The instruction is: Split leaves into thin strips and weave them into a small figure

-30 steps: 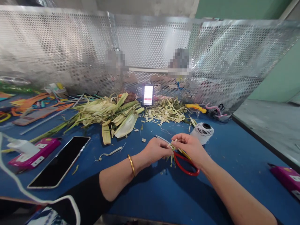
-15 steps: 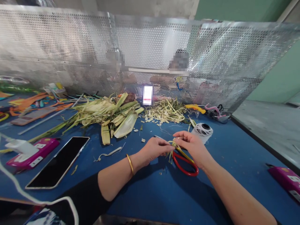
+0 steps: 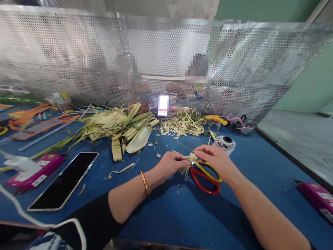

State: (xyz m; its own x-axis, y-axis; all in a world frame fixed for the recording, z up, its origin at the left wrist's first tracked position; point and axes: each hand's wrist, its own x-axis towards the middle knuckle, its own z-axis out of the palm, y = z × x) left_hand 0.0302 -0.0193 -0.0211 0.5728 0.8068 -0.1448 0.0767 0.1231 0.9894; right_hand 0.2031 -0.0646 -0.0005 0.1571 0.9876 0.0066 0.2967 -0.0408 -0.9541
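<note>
Pale yellow-green plant strips, bunched into a small knot-like piece (image 3: pixel 193 157), sit between my fingertips. My left hand (image 3: pixel 170 166), with a gold bangle at the wrist, pinches the piece from the left, and loose ends hang below. On the other side, the thumb and fingers of my right hand (image 3: pixel 215 159) are closed at its right edge. Scissors (image 3: pixel 205 189) with one red and one yellow handle lie on the table under my hands; their blades are mostly covered. Just behind my right hand stands a spool of white thread (image 3: pixel 225 144).
A heap of husk-like leaves (image 3: pixel 111 123) and a pile of cut scraps (image 3: pixel 183 123) lie along the perforated metal screen (image 3: pixel 161 41). Left are a dark phone (image 3: pixel 65 180) and a magenta power strip (image 3: pixel 47 166); another magenta strip (image 3: pixel 316 198) is right. People sit behind the screen.
My right hand has shifted slightly right, uncovering more of the yellow scissor handle. The small plant piece has turned and shows more of its folded top between my fingers.
</note>
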